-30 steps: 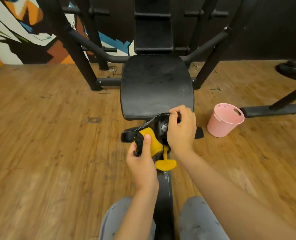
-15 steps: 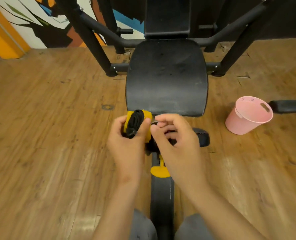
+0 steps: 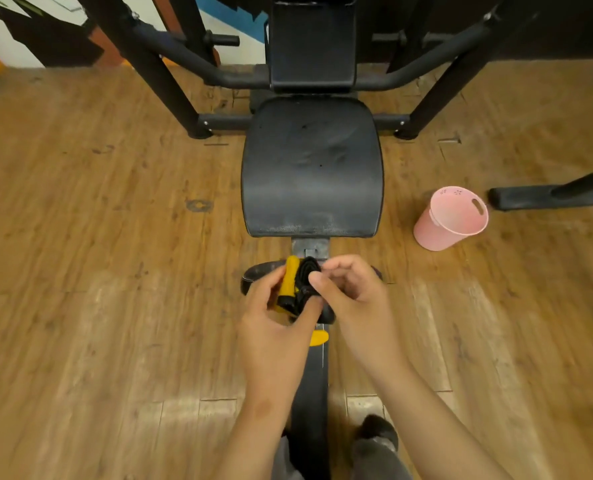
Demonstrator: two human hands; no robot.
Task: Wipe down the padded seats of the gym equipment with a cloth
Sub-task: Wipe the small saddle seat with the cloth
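A folded yellow and black cloth [image 3: 292,279] is held in my left hand [image 3: 274,323], fingers and thumb curled round it. My right hand [image 3: 350,292] is against the cloth's black part, its thumb and fingertips pinching it. Both hands hover over a small black padded seat [image 3: 253,277], mostly hidden beneath them. Beyond lies the large black padded seat [image 3: 311,168], scuffed and dusty, with the black back pad [image 3: 312,43] above it.
A pink bucket [image 3: 450,220] stands on the wooden floor right of the large seat. Black frame legs [image 3: 156,67] flank the seat on both sides. A yellow knob [image 3: 317,337] sits on the centre rail [image 3: 310,382]. Another machine's black foot [image 3: 547,197] lies at right.
The camera has risen and pulled back. My right hand let go of the small pad's edge and came to the cloth; both hands now work the cloth together.
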